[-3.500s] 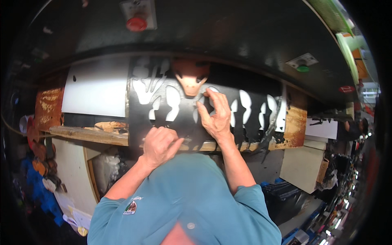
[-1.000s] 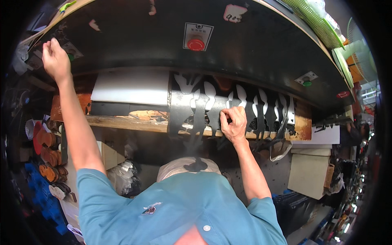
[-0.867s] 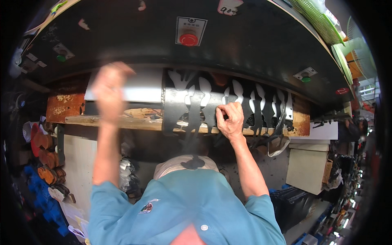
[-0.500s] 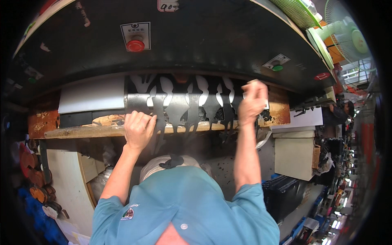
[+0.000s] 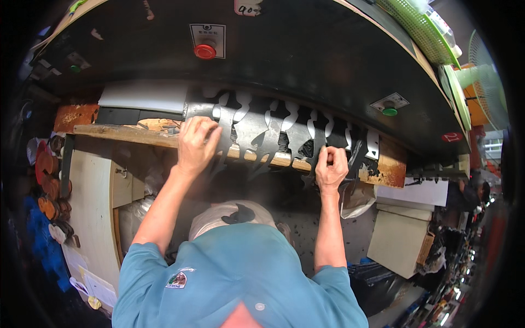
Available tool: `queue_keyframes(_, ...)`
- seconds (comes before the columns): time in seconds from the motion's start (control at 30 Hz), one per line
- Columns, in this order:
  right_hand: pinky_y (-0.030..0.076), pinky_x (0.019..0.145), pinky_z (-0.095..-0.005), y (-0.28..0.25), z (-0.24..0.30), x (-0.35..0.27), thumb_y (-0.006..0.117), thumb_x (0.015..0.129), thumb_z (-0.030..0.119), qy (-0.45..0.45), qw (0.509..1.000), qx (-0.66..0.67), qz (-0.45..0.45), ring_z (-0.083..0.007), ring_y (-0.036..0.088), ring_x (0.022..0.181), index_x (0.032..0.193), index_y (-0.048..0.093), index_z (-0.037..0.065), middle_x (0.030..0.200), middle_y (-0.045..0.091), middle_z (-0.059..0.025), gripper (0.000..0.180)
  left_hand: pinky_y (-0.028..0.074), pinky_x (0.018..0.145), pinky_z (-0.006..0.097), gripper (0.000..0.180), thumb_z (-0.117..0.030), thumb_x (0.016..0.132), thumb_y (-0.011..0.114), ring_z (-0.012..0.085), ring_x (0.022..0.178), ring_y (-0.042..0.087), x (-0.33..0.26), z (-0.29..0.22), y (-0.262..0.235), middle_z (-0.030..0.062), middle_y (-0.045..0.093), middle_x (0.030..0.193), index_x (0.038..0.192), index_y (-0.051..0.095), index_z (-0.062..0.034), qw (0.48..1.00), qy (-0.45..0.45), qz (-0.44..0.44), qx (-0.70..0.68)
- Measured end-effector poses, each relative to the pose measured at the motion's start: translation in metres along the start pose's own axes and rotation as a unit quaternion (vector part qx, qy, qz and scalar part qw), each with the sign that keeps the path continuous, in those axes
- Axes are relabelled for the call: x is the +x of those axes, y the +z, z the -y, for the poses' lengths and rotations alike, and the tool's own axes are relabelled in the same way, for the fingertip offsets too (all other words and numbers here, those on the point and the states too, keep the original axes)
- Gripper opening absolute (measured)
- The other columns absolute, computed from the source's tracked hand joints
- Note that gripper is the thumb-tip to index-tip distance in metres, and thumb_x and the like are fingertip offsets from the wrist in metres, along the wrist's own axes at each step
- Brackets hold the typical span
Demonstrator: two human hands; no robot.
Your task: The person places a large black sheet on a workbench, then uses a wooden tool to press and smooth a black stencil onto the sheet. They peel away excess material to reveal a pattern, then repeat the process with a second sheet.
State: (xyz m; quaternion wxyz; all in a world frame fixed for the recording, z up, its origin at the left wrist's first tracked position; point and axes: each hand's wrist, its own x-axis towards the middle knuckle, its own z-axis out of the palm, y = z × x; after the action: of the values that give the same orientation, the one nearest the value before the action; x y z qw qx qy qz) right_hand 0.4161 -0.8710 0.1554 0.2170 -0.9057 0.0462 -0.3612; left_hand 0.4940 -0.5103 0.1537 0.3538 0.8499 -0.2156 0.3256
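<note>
Both hands on cut-out metal sheet (image 5: pixel 273 131) — left hand (image 5: pixel 196 143) flat, right hand (image 5: pixel 331 167) pinching edge.

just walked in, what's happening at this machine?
A person in a teal shirt is working a dark sheet with shapes punched out of it, lying across the wooden ledge under a large black machine. The left hand presses flat on the sheet near its left end. The right hand is closed on its lower edge near the right end. A red button and a green button sit on the machine front.
</note>
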Motion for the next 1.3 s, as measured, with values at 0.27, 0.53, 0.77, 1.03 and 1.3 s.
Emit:
queue_keyframes(0.27, 0.04, 0.065, -0.0378, 0.002, 0.002, 0.005, 0.082, 0.088, 0.015, -0.06, 0.998, 0.0, 0.035, -0.0222, 0.059, 0.062, 0.081, 0.068, 0.012, 0.068, 0.058, -0.0005, 0.016, 0.045, 0.088, 0.045, 0.019, -0.014, 0.085, 0.083, 0.0281, 0.097, 0.063, -0.019, -0.046, 0.032, 0.0044, 0.068, 0.096, 0.098, 0.07, -0.0116, 0.999, 0.006, 0.024, 0.03)
queue_keyframes(0.53, 0.043, 0.067, -0.0397, 0.0, -0.007, 0.002, 0.079, 0.092, 0.016, 0.025, 0.995, 0.049, 0.086, -0.0257, 0.059, 0.061, 0.085, 0.07, 0.009, 0.066, 0.06, -0.0041, 0.014, 0.043, 0.086, 0.044, 0.017, -0.017, 0.089, 0.081, 0.0266, 0.091, 0.062, -0.017, -0.048, 0.039, 0.003, 0.066, 0.085, 0.085, 0.066, -0.0098, 0.997, -0.039, 0.048, 0.056)
queue_keyframes(0.77, 0.045, 0.063, -0.035, -0.018, -0.008, -0.005, 0.081, 0.094, 0.016, 0.112, 0.979, 0.133, 0.108, -0.0156, 0.053, 0.057, 0.084, 0.072, 0.006, 0.063, 0.055, -0.001, 0.017, 0.043, 0.083, 0.044, 0.019, -0.018, 0.088, 0.081, 0.0286, 0.09, 0.061, -0.013, -0.067, 0.031, 0.0047, 0.063, 0.082, 0.082, 0.065, -0.0083, 0.991, -0.089, 0.084, 0.06)
queue_keyframes(1.03, 0.051, 0.074, -0.0232, -0.019, 0.01, 0.045, 0.077, 0.1, 0.012, 0.235, 0.928, 0.284, 0.05, -0.008, 0.062, 0.08, 0.108, 0.07, -0.001, 0.095, 0.068, -0.0036, 0.017, 0.049, 0.071, 0.042, 0.017, -0.012, 0.088, 0.082, 0.03, 0.076, 0.064, 0.018, -0.057, 0.01, 0.0102, 0.067, 0.079, 0.08, 0.069, -0.0037, 0.968, -0.069, 0.236, -0.037)
queue_keyframes(1.3, 0.038, 0.12, -0.0589, 0.132, 0.088, 0.152, 0.093, 0.072, 0.048, 0.038, 0.955, 0.015, 0.294, -0.0624, 0.035, 0.145, 0.161, 0.039, -0.002, 0.159, 0.029, -0.0466, 0.115, 0.047, 0.115, 0.046, 0.033, -0.003, 0.103, 0.06, 0.0407, 0.139, 0.058, 0.143, 0.025, 0.1, 0.0252, 0.064, 0.142, 0.135, 0.065, 0.0033, 0.976, -0.077, 0.156, -0.127)
